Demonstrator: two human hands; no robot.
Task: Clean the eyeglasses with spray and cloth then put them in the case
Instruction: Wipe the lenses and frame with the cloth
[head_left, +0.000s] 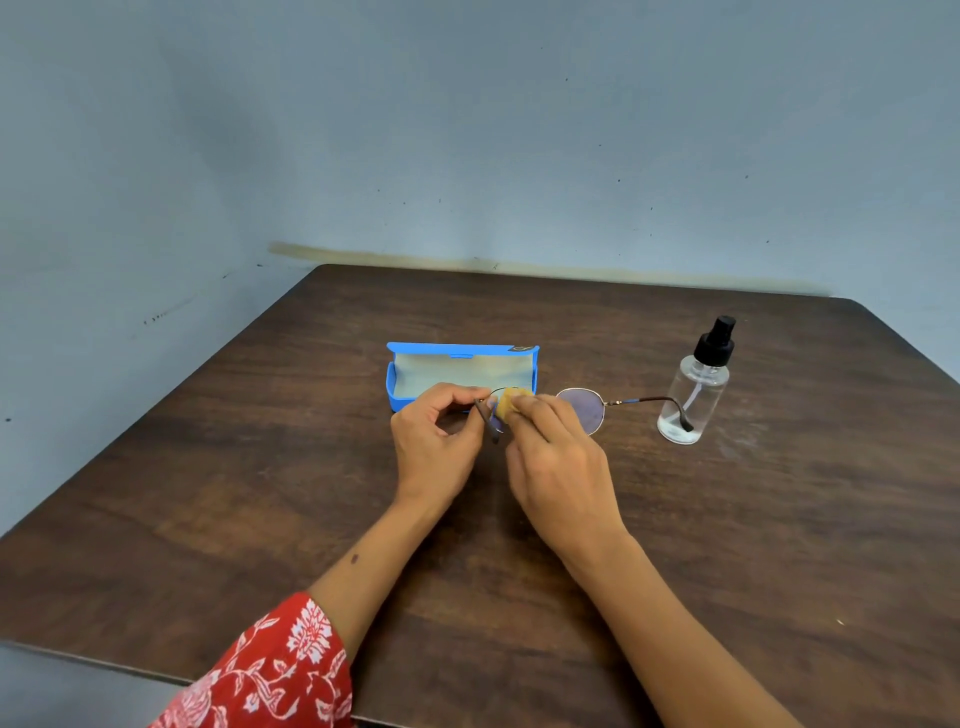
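Mid-table: left hand pinches eyeglasses, right hand pinches cloth (edges far).

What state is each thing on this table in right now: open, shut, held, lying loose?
Blue plastic eyeglass case: open, lid up, nothing visible inside.
Thin metal-framed eyeglasses: held above the table, temples unfolded.
Small yellow cleaning cloth: pinched against one lens.
Clear plastic spray bottle with black pump: upright, unheld, a little liquid at the bottom.
Left hand: pinching the glasses' frame.
Right hand: holding the cloth.
Dark wooden table: bearing the case and bottle.
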